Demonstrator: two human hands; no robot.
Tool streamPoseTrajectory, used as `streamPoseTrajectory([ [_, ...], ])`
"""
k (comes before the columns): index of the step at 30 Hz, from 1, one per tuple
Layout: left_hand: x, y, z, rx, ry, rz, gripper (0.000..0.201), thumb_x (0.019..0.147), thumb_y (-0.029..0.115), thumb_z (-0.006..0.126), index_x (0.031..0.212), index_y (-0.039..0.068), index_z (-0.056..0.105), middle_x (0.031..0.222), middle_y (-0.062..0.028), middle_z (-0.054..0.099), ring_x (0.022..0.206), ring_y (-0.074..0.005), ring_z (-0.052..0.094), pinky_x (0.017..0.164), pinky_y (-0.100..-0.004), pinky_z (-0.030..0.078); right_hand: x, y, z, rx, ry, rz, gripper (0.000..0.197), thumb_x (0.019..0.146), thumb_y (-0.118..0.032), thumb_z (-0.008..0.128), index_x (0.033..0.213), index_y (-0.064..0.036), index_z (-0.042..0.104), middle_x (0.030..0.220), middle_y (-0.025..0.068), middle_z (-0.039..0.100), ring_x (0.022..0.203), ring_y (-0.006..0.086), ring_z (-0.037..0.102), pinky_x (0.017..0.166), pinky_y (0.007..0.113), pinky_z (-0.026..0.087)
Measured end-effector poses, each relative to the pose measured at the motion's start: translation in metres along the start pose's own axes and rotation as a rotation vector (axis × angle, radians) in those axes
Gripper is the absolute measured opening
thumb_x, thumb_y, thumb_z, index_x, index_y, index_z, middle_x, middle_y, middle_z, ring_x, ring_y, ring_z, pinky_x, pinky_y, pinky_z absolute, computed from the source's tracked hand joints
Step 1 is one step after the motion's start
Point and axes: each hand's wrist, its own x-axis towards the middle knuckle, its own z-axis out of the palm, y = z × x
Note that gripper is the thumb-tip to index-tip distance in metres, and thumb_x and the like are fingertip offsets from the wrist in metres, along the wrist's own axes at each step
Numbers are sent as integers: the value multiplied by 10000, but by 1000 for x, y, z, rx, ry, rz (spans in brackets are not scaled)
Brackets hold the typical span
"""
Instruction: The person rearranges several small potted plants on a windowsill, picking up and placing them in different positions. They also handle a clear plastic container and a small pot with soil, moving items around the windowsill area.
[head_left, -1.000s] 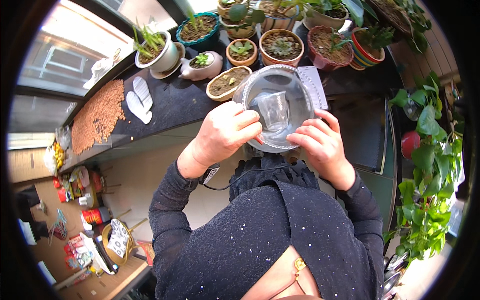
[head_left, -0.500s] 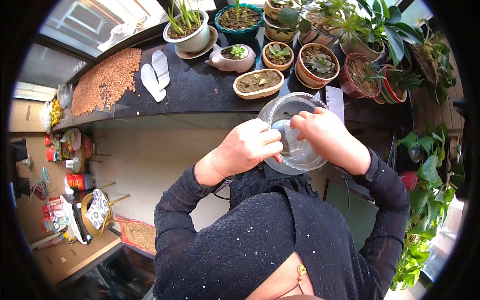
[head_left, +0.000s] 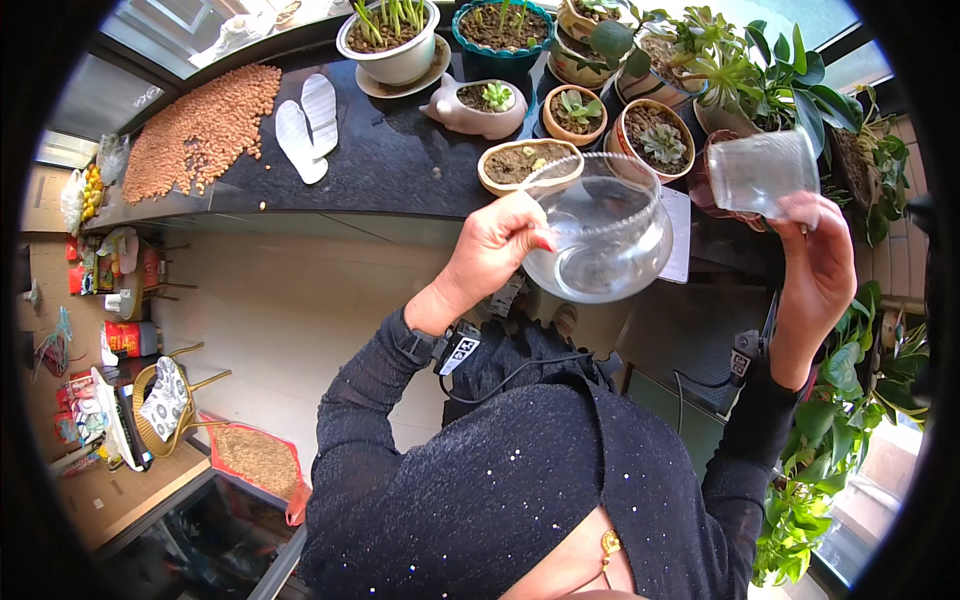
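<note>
Holding a round clear bowl (head_left: 600,262) in the air just off the front edge of a dark counter (head_left: 395,150), pinching the left side of its beaded rim between thumb and fingers of the left hand (head_left: 500,238). Lifting a clear cup (head_left: 762,172) to the right of the bowl and apart from it, pinching its lower right edge between thumb and fingertips of the right hand (head_left: 818,240). Partly covering with that cup a dark red pot (head_left: 702,182). Facing, just beyond the bowl, an oval tan pot (head_left: 508,168) and, at its right side, a flat pale rectangular object (head_left: 677,240). Farther out, facing an animal-shaped pot (head_left: 465,113) with a small succulent, then to the left a pair of white insoles (head_left: 296,143) beside a spread of reddish-brown kernels (head_left: 195,130). Wearing black sleeves (head_left: 365,400).
</note>
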Motion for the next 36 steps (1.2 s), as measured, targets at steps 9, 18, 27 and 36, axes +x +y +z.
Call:
streamPoseTrajectory([
  [9,14,-28,-1,-415,206,-135,203,973,225,688,961,26,648,932,20,643,864,-56,552,833,-224,461,-47,9,-11,37,128,200,159,908,136,633,1014,19,610,1067,96,618,987,161,615,873,299,552],
  [18,24,-29,5,-532,337,-225,243,975,279,690,947,40,655,890,27,652,834,-55,537,797,-225,438,-75,18,-11,40,202,282,136,922,107,641,1019,15,618,1073,99,629,962,158,630,867,305,558],
  [27,21,-43,0,-712,437,-279,218,989,272,656,1002,55,640,840,-8,627,692,-76,519,647,-210,446,-85,20,-11,28,216,308,117,934,68,653,1036,12,636,1083,95,658,937,148,639,861,288,551],
  [36,29,-43,-19,-794,440,-302,207,985,258,666,973,52,644,861,-39,640,680,-75,492,646,-223,463,-90,20,-4,30,227,339,118,937,59,656,1043,10,635,1080,91,661,939,145,643,871,292,553],
])
